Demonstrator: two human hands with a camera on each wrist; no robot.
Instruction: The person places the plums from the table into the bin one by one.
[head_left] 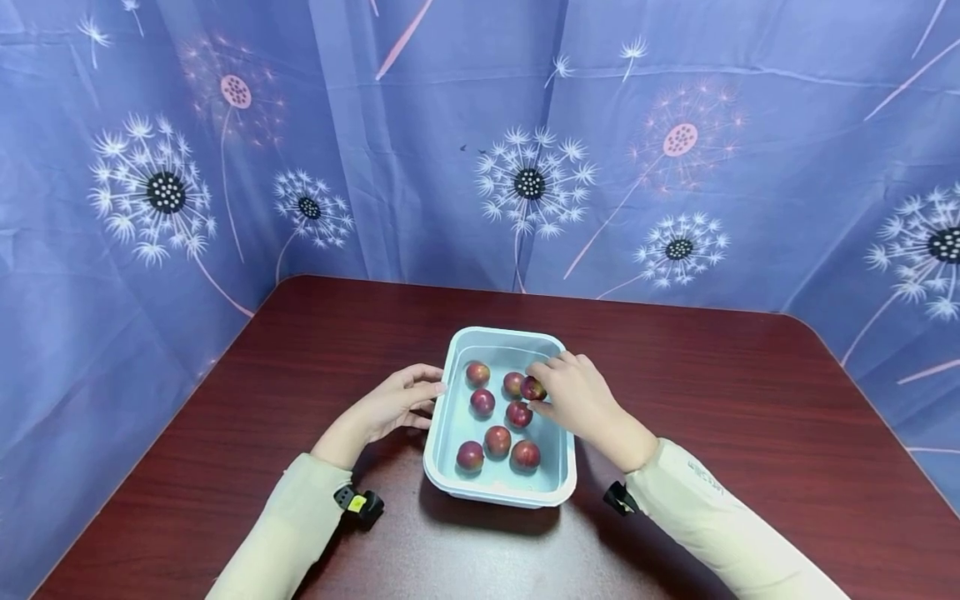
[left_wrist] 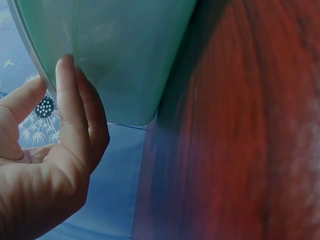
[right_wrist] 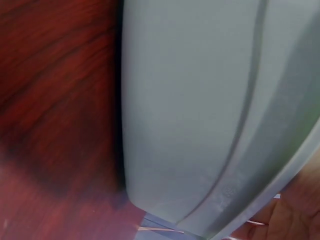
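A pale blue rectangular plastic tub (head_left: 492, 492) stands on the table with several red plums (head_left: 497, 442) lying on its bottom. My right hand (head_left: 581, 400) reaches in over the tub's right rim. Between its thumb and fingers it pinches a dark red plum (head_left: 533, 388), close beside other plums. On the opposite side, my left hand (head_left: 393, 404) holds the tub, its thumb at the rim and its fingers against the outer wall (left_wrist: 130, 65). From the right wrist camera, the tub's wall (right_wrist: 185, 100) hides most of the right hand (right_wrist: 285, 220) and the plum.
The dark red wood-grain table (head_left: 712, 400) reaches past the tub on all sides. Behind it hangs a blue curtain (head_left: 420, 192) printed with dandelions. A black strap device (head_left: 360, 505) sits at the left wrist, another (head_left: 621, 498) at the right.
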